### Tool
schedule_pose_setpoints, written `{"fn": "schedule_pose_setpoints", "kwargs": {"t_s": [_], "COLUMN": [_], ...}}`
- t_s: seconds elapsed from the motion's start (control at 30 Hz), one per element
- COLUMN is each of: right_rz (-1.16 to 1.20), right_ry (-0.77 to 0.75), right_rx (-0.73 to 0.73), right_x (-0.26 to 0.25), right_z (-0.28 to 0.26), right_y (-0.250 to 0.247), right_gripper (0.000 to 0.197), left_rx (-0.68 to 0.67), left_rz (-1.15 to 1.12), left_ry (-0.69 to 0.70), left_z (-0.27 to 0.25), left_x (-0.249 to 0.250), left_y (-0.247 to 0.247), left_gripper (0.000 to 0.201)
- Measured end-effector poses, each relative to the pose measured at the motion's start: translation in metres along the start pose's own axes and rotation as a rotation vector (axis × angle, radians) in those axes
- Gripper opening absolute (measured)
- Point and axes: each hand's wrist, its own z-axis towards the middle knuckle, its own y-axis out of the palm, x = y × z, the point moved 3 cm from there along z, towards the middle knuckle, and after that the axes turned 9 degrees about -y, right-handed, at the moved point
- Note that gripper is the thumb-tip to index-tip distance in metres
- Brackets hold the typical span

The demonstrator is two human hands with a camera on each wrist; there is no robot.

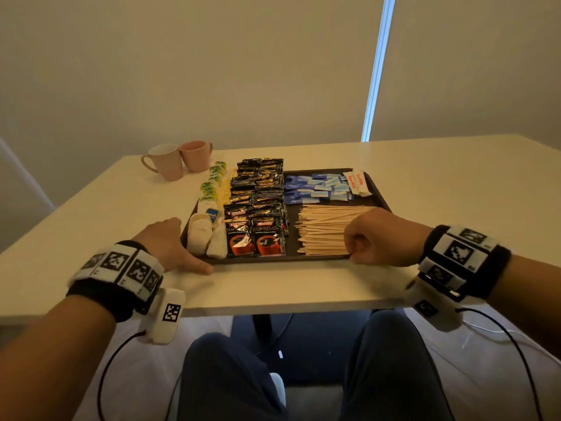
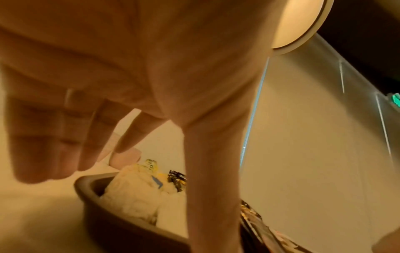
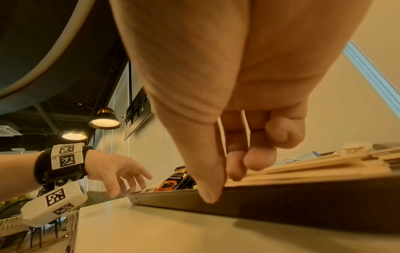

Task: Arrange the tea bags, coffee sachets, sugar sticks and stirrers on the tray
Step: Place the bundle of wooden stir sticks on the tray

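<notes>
A dark brown tray [image 1: 273,259] lies on the white table. It holds tea bags [image 1: 202,232] on the left, black coffee sachets [image 1: 258,208] in the middle, blue sugar sticks [image 1: 315,188] at the back right and wooden stirrers [image 1: 324,229] at the front right. My left hand [image 1: 179,247] sits at the tray's front-left corner with relaxed, spread fingers and its thumb along the front rim. My right hand [image 1: 373,238] is at the front-right corner. Its fingers [image 3: 236,169] curl over the near ends of the stirrers [image 3: 314,167] while its thumb presses the tray's front wall [image 3: 303,202].
Two pink mugs [image 1: 170,161] stand at the table's back left, beyond the tray. Bare white tabletop [image 1: 455,177] lies to the right of the tray and in a strip in front of it. The table's near edge is just below my wrists, with my knees under it.
</notes>
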Motion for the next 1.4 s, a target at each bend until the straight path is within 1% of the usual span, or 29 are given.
{"fn": "schedule_pose_setpoints", "kwargs": {"t_s": [0.03,0.1,0.2,0.23,0.3,0.43,0.6,0.63,0.7,0.73,0.8,0.87,0.9,0.93,1.0,1.13,1.4], "right_rz": [0.006,0.013,-0.006,-0.014,-0.028,-0.051,-0.096,-0.113,-0.145,-0.165,-0.182,-0.114,-0.044,0.034,0.126,0.163,0.164], "right_ry": [0.007,0.016,0.04,0.052,0.074,0.116,0.188,0.216,0.296,0.341,0.44,0.537,0.567,0.584,0.612,0.643,0.668], "right_rx": [-0.007,-0.024,-0.015,-0.005,0.018,0.003,-0.062,-0.057,-0.019,0.002,0.046,0.086,0.095,0.1,0.101,0.142,0.143], "right_x": [0.0,0.001,0.006,0.009,0.016,0.031,0.046,0.05,0.059,0.065,0.078,0.092,0.098,0.103,0.11,0.115,0.123], "right_z": [0.001,0.002,0.008,0.011,0.016,0.028,0.047,0.051,0.059,0.063,0.067,0.069,0.07,0.071,0.074,0.081,0.096], "right_y": [0.0,0.0,-0.001,-0.002,-0.005,-0.013,-0.027,-0.03,-0.035,-0.037,-0.039,-0.037,-0.036,-0.033,-0.03,-0.031,-0.037], "right_gripper": [0.006,0.008,0.007,0.005,0.004,0.005,0.013,0.017,0.031,0.042,0.069,0.091,0.095,0.095,0.088,0.079,0.078], "left_rx": [0.009,0.006,0.005,0.006,0.015,0.009,0.012,0.013,0.02,0.026,0.04,0.042,0.043,0.041,0.041,0.043,0.037], "left_rz": [0.012,0.022,0.006,0.005,0.011,0.02,0.075,0.077,0.086,0.092,0.104,0.11,0.109,0.106,0.107,0.094,0.094], "left_ry": [-0.015,-0.033,-0.027,-0.023,-0.015,-0.005,0.01,0.01,0.012,0.012,0.014,0.018,0.021,0.022,0.022,0.019,0.015], "left_z": [0.005,0.012,0.023,0.026,0.033,0.046,0.059,0.063,0.07,0.074,0.082,0.091,0.097,0.102,0.111,0.128,0.157], "left_x": [-0.001,-0.001,0.004,0.007,0.014,0.032,0.048,0.051,0.057,0.06,0.066,0.07,0.072,0.073,0.075,0.077,0.087], "left_y": [0.0,0.001,-0.001,-0.002,-0.005,-0.01,-0.017,-0.018,-0.021,-0.023,-0.026,-0.029,-0.03,-0.031,-0.031,-0.031,-0.037], "left_gripper": [0.113,0.105,0.083,0.078,0.077,0.086,0.081,0.082,0.086,0.087,0.086,0.086,0.087,0.087,0.088,0.088,0.089]}}
